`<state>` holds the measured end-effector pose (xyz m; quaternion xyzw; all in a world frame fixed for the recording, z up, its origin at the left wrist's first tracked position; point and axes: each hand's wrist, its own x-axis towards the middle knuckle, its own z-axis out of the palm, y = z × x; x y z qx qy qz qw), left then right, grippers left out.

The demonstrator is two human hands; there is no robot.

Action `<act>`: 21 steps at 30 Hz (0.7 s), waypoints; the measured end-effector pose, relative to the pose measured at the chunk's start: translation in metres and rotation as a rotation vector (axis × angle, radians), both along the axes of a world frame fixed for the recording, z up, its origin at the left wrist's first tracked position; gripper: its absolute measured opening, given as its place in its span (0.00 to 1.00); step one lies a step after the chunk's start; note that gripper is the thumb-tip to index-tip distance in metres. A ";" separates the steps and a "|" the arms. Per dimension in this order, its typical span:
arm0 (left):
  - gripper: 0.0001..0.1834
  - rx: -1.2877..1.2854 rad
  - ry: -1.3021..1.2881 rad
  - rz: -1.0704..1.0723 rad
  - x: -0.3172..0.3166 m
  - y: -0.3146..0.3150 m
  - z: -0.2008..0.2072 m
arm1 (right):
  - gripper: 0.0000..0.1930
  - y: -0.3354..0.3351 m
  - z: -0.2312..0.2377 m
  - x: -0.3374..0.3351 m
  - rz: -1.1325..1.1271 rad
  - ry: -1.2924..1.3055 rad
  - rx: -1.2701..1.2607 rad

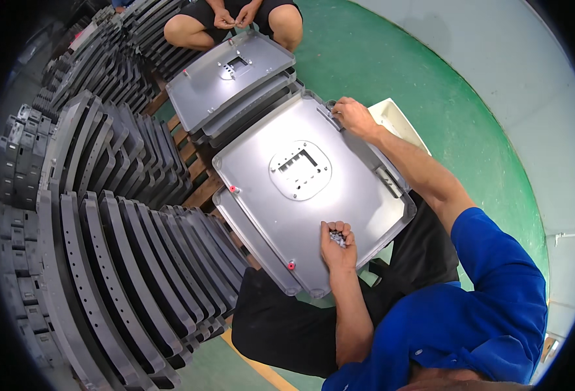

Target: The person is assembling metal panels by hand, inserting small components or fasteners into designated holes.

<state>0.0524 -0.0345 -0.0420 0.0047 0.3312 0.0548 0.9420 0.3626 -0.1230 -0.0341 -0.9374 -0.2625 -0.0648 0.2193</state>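
Observation:
A grey sheet-metal panel (261, 208) with a raised rim lies in front of me on top of another one. Several small metal fasteners (338, 239) rest in the curled fingers of my left hand (339, 253), palm up over the panel's near part. At the far right corner, my right hand (355, 118) has its fingers pinched together at a narrow metal strip (326, 116) along the rim; what they hold is too small to make out. Another slotted metal piece (388, 182) sits along the right edge. Red caps (291, 265) stand on the left edge, and a rounded plate (300, 189) with a rectangular cutout is in the middle.
Long rows of stacked grey metal panels (111, 260) fill the left side. Wooden pallet slats (202, 190) show between them. Another person's hands (235, 16) are together above a second panel stack (202, 91). A white bin (398, 120) stands on the green floor (431, 98).

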 end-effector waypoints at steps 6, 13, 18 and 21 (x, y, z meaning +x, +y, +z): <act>0.15 -0.011 -0.020 -0.001 0.000 0.000 -0.002 | 0.07 0.001 0.002 0.001 0.009 0.030 -0.014; 0.16 -0.009 -0.012 0.000 0.000 0.000 -0.003 | 0.09 0.008 0.007 -0.003 0.015 0.044 -0.088; 0.15 0.005 -0.012 -0.002 0.000 -0.001 -0.002 | 0.09 0.009 0.009 -0.004 0.049 -0.011 -0.143; 0.15 0.005 -0.021 0.000 0.000 -0.001 -0.002 | 0.09 0.011 0.008 -0.004 0.057 -0.031 -0.150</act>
